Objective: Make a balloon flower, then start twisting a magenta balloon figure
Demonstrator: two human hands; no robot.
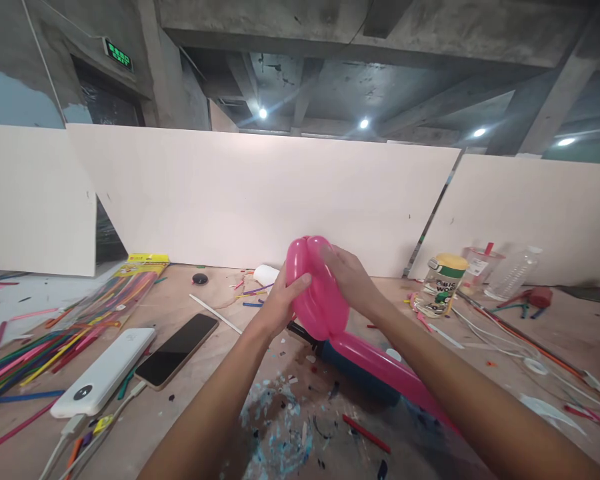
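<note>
A long pink balloon (316, 301) is folded into a bundle of loops at the middle of the view, with a straight tail running down to the right under my right forearm. My left hand (283, 301) is closed round the bundle's left side, its thumb lying across the front. On the upper right side, my right hand (349, 280) grips the same loops, and part of its fingers is hidden behind them. Beneath the balloon lies a dark blue balloon pump (363, 377) with a black nozzle, partly covered by the tail.
A smartphone (177, 350), a white power bank (105, 370) with a cable and several uninflated balloons (25, 360) lie left. A drink bottle (443, 283), a clear plastic bottle (515, 275) and a cup (480, 267) stand right. White panels (260, 200) rise behind the table.
</note>
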